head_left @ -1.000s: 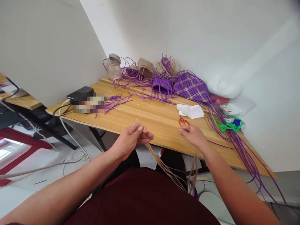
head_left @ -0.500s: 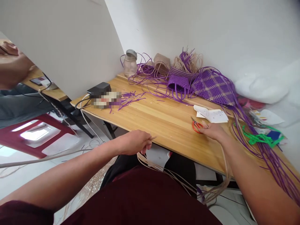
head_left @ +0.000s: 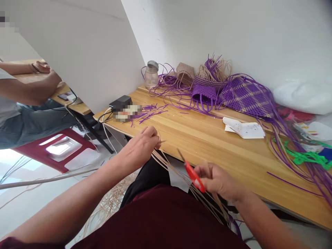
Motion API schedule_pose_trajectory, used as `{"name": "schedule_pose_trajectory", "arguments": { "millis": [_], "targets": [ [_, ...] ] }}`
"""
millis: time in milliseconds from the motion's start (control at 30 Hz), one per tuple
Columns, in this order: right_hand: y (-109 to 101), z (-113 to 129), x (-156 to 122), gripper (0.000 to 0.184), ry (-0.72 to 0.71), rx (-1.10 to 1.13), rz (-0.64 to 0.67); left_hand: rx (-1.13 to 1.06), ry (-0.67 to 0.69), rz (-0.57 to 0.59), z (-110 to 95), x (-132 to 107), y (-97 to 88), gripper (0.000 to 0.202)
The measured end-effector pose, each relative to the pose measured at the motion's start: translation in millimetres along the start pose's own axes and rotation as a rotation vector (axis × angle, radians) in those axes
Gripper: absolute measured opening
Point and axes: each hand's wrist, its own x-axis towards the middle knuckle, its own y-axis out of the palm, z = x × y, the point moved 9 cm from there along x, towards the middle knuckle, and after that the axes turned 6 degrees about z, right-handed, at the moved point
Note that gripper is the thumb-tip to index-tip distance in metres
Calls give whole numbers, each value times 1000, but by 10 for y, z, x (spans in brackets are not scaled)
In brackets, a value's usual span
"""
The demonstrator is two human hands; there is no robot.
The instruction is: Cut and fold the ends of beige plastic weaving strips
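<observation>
My left hand (head_left: pixel 140 147) pinches the ends of several beige strips (head_left: pixel 181 180) just off the near edge of the wooden table (head_left: pixel 207 145). The strips trail down over my lap toward the floor. My right hand (head_left: pixel 216 180) grips red-handled scissors (head_left: pixel 193 174), their blades pointing up and left toward the strips, a short way from my left hand.
Half-woven purple and beige baskets (head_left: pixel 207 86), a glass jar (head_left: pixel 151 74), loose purple strips, a paper sheet (head_left: pixel 245 128), green strips (head_left: pixel 306 155) and a black box (head_left: pixel 119 102) lie on the table. Another person (head_left: pixel 23 100) sits at the left beside a red stool (head_left: pixel 57 150).
My right hand has taken the red scissors off the table and brought them back toward my lap. My left hand has risen with the beige strips. The view has shifted left.
</observation>
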Motion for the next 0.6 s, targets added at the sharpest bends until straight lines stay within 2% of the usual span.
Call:
{"name": "schedule_pose_trajectory", "arguments": {
  "millis": [133,233,300,400,600],
  "targets": [
    [658,-160,-161,17,106,-104,290,-22,25,-45,-36,-77,-152,29],
    [909,-207,-286,12,155,-219,410,-173,65,-101,-60,-123,-248,33],
    [957,-180,-322,12,133,-268,399,-316,105,-76,-82,-140,-225,34],
    [925,-109,-348,15,86,-260,311,-507,149,7,-108,-161,-116,31],
    [824,205,-420,28,-114,99,256,-701,254,207,-270,-235,18,33]
  ]
}}
